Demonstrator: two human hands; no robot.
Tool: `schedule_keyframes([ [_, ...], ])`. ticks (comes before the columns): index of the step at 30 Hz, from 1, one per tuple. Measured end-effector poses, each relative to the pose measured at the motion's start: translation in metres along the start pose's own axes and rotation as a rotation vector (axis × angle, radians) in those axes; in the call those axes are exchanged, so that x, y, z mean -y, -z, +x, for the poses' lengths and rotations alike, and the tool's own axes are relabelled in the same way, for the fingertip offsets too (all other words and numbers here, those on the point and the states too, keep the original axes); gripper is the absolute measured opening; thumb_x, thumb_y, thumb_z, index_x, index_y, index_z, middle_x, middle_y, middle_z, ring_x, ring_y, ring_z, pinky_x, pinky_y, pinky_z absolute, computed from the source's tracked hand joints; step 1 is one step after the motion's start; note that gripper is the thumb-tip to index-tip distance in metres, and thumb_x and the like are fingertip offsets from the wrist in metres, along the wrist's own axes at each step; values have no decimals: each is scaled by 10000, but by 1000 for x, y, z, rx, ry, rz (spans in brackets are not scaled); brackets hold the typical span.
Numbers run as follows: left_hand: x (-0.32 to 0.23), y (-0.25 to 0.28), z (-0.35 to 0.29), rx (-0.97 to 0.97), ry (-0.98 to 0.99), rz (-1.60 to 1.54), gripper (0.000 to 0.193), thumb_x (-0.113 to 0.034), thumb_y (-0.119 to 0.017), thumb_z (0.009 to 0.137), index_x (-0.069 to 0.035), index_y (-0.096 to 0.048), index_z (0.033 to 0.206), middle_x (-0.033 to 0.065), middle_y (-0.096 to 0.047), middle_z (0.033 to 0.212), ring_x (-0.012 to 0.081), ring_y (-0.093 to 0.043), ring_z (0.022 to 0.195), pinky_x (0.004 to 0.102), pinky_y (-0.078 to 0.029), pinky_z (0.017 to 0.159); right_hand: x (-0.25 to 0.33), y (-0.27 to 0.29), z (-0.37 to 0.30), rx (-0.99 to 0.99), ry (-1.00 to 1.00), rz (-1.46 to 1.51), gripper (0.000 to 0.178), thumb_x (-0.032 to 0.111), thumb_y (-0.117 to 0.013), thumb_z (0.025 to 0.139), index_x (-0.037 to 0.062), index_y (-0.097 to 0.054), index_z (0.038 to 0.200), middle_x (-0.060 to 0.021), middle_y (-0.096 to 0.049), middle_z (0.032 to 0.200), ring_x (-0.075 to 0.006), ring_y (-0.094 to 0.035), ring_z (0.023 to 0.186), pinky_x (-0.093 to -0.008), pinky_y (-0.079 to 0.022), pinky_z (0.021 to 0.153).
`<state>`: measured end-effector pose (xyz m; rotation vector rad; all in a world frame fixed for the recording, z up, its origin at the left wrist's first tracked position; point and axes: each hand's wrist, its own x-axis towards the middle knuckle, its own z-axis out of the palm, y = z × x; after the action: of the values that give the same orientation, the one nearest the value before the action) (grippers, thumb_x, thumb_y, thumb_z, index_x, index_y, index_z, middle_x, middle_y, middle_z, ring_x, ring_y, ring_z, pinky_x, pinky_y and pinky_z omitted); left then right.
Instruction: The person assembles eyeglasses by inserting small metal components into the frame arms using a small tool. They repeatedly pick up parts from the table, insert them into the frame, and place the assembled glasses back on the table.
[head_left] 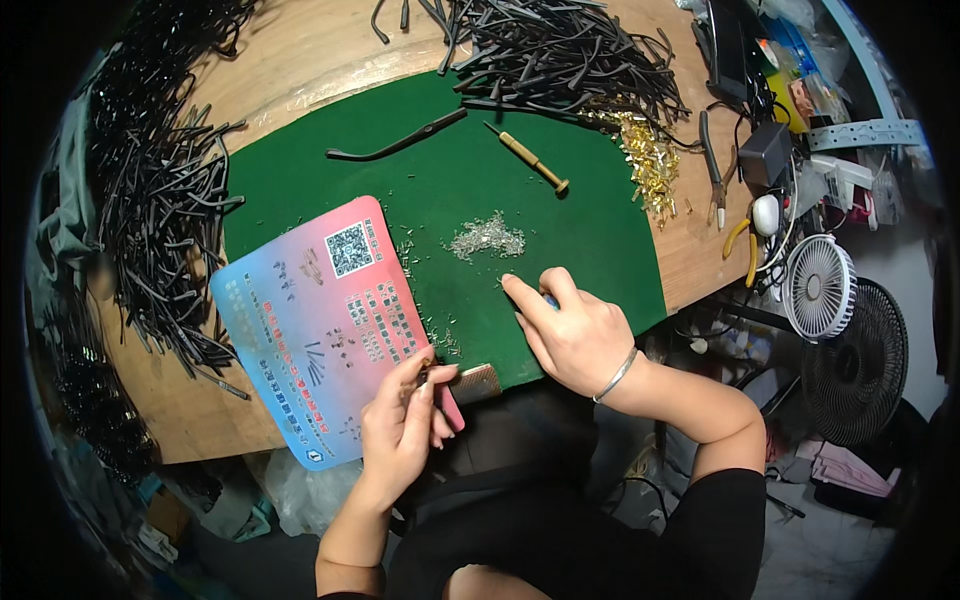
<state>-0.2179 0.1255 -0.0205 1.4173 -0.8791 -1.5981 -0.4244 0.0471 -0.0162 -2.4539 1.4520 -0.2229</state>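
My left hand [402, 425] is above the near edge of the green mat [590, 210], pinching a small dark piece [426, 372] whose kind is unclear. Beneath its fingers lies the corner of a pink and blue printed card [290, 350]. Beside them is a small brown block [477, 383]. My right hand [575, 325] rests on the mat, index finger stretched to its surface just below a heap of tiny silvery screws [487, 237]. A bit of something blue shows among its curled fingers; the rest is hidden. Farther off lie a brass-handled screwdriver [530, 160] and one black eyeglass temple [400, 137].
Heaps of black eyeglass temples [570, 60] fill the table's far side and left [165, 225]. Small gold metal parts [648, 160] are piled at the mat's right edge. Pliers [712, 175], yellow-handled cutters [740, 245] and a white fan [820, 287] are at the right.
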Motion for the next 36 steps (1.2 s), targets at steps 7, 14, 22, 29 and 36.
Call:
schedule_keyframes([
  [7,2,1,12,-10,-94,188,290,3,-401,936,42,-454,1218,118,-650,964,49,-501,530,188,-429,476,0,-6,0,-14,21,-9,445,116,-626,746,112,-508,1176,-103,-474,885,-220,-576,548,-336,-504,455],
  [14,-1,1,19,3,11,4,277,-17,-419,935,37,-460,1203,98,-638,915,29,-435,493,165,-373,448,-1,3,8,75,56,-27,431,95,-617,745,125,-510,1161,-115,-476,877,-247,-596,578,-351,-504,478],
  [22,2,-2,15,-60,4,91,266,-6,-433,927,33,-481,1185,105,-631,972,45,-510,583,176,-432,530,22,17,5,311,37,519,317,170,-529,864,139,-478,1176,-158,-490,907,-368,-594,673,-445,-523,608],
  [29,17,-8,18,-221,-328,460,297,41,-474,854,36,-528,1146,172,-643,958,239,-655,846,313,-506,744,40,6,15,439,87,562,272,169,-519,870,84,-489,1127,-175,-484,875,-359,-588,637,-428,-534,589],
  [36,19,-13,17,-280,-418,607,355,75,-479,805,30,-531,1153,179,-644,895,262,-661,781,327,-522,691,35,14,35,863,-332,1091,334,161,-457,918,16,-443,1218,-41,-523,750,-118,-527,528,-253,-454,477],
])
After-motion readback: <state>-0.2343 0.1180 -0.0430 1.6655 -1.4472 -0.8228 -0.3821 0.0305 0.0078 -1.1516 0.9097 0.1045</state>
